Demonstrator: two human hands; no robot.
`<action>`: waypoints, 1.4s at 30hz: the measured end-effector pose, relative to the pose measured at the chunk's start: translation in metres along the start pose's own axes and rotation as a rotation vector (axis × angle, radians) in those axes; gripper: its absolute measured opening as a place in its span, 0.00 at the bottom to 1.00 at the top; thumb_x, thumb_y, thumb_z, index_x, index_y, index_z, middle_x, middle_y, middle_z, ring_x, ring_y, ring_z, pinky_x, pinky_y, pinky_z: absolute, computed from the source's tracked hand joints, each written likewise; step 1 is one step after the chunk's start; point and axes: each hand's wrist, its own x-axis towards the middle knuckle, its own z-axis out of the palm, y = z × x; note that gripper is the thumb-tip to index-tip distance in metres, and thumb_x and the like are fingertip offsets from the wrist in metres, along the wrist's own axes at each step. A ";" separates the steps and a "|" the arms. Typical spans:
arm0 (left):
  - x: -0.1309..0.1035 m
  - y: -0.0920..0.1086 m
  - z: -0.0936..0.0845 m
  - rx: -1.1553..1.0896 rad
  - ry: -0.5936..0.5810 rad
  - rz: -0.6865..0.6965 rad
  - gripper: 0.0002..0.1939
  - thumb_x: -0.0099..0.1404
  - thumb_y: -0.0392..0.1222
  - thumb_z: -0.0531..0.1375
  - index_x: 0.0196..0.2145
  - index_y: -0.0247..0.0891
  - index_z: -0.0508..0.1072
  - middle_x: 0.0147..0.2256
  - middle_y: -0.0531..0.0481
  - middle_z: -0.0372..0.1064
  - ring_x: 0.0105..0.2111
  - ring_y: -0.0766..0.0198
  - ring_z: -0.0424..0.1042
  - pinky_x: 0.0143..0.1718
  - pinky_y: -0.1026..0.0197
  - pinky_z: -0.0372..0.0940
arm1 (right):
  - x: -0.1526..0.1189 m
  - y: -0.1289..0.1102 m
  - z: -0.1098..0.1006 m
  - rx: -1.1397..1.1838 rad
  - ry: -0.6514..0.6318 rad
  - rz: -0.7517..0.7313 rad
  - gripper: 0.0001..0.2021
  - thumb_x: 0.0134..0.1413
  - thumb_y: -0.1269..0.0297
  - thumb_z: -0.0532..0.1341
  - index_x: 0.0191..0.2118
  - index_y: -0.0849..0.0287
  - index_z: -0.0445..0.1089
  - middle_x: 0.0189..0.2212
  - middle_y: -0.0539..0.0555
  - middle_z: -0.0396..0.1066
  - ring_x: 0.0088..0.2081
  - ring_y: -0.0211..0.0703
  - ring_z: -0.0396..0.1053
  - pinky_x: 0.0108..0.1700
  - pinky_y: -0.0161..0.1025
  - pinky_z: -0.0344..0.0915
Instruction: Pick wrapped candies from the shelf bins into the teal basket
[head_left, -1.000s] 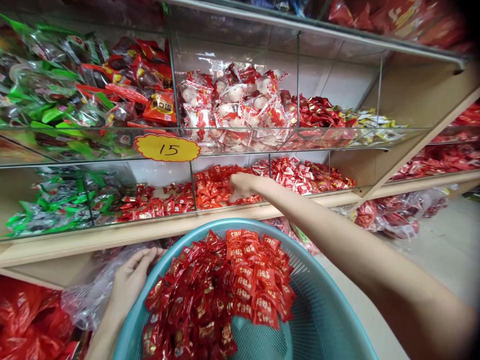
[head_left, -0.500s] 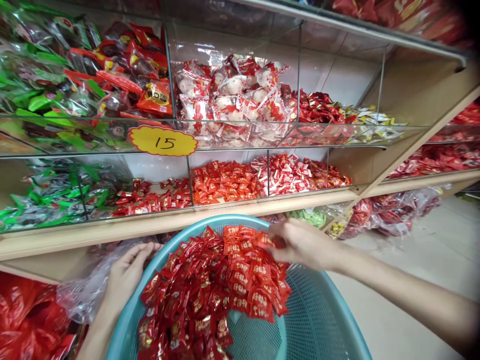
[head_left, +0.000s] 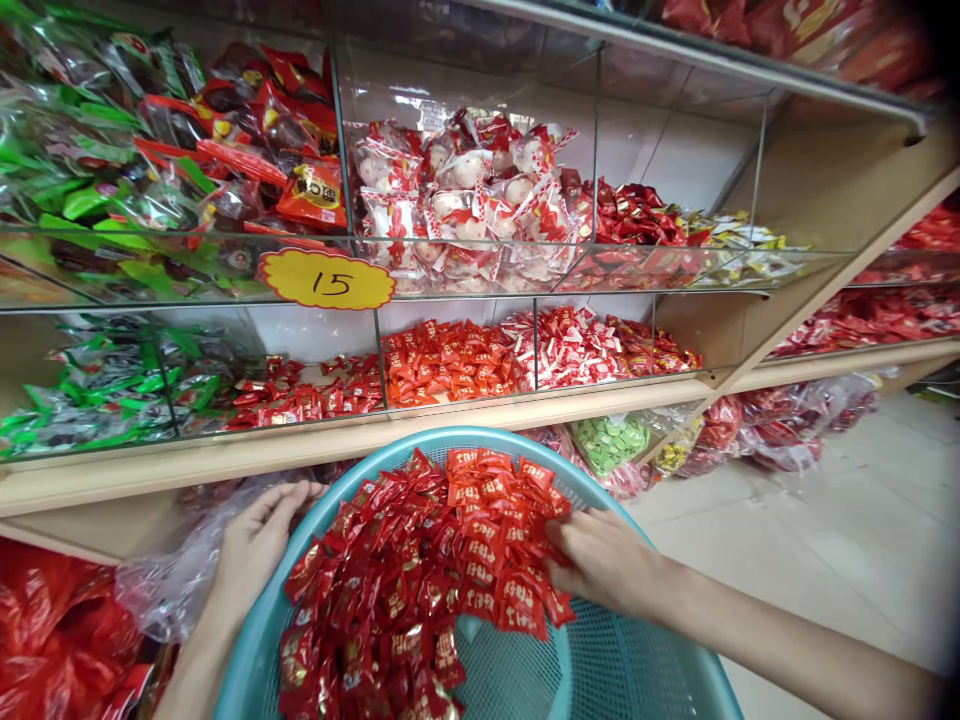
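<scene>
In the head view a teal plastic basket (head_left: 675,640) holds many small wrapped candies. Dark red candies with gold print (head_left: 375,600) fill its left side, and brighter red candies (head_left: 484,550) lie in overlapping rows beside them. At the basket's left rim is my left hand (head_left: 259,535), fingers bent and closed against the outside of the rim; their tips are partly hidden. My right hand (head_left: 600,555) reaches over the far right rim. Its curled fingers are down among the bright red candies at the edge of the pile, their tips covered.
Beyond the basket stands a wooden shelf (head_left: 187,465) with glass-fronted compartments of wrapped sweets. A yellow tag (head_left: 328,279) reading 15 hangs on the upper one. Under the shelf are plastic bags of candy (head_left: 776,430). A red plastic bag (head_left: 60,640) sits at the lower left.
My right hand has moved down and slightly right, from the far rim to the right edge of the bright red candies. My left hand stays at the rim.
</scene>
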 end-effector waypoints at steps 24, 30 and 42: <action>0.001 -0.002 -0.001 0.035 -0.010 0.054 0.19 0.41 0.57 0.65 0.25 0.39 0.77 0.31 0.46 0.79 0.36 0.52 0.75 0.41 0.55 0.69 | 0.010 -0.015 -0.002 -0.114 -0.033 0.122 0.13 0.60 0.62 0.55 0.30 0.61 0.73 0.26 0.59 0.75 0.29 0.50 0.75 0.24 0.37 0.57; 0.000 0.000 -0.001 0.013 -0.006 0.063 0.20 0.39 0.59 0.66 0.24 0.40 0.77 0.30 0.46 0.79 0.36 0.52 0.76 0.41 0.56 0.69 | 0.026 -0.009 -0.059 -0.009 0.149 0.130 0.19 0.61 0.53 0.52 0.27 0.60 0.70 0.23 0.57 0.72 0.25 0.44 0.72 0.26 0.37 0.54; 0.005 -0.008 -0.003 -0.003 -0.012 0.067 0.19 0.42 0.58 0.65 0.25 0.39 0.78 0.31 0.46 0.78 0.35 0.55 0.75 0.39 0.60 0.68 | 0.205 0.018 -0.108 0.291 0.202 0.020 0.12 0.51 0.65 0.62 0.42 0.61 0.72 0.32 0.53 0.73 0.33 0.37 0.66 0.34 0.30 0.57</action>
